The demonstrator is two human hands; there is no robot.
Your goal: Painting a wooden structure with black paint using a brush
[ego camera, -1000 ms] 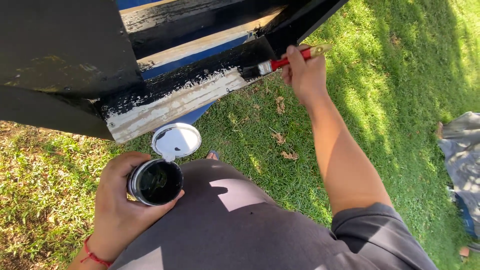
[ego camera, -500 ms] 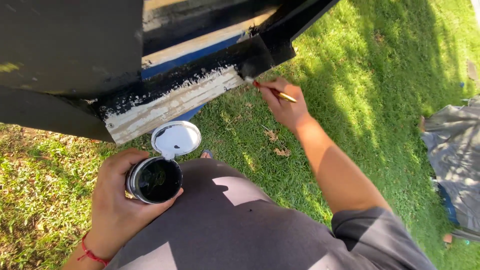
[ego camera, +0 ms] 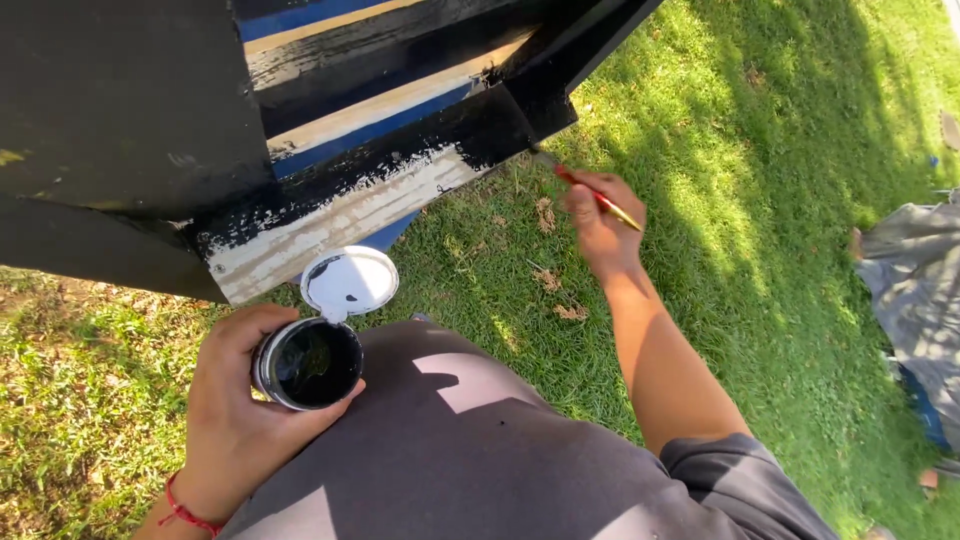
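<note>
I see my left hand wrapped around an open can of black paint, its white lid hinged up, held low over the grass; my right hand pinches a red-handled brush, its bristles at the plank's black-painted end.

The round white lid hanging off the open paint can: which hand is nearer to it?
Left. The left hand grips the black paint can just below the round white lid; the right hand holds a brush well off to its right.
</note>
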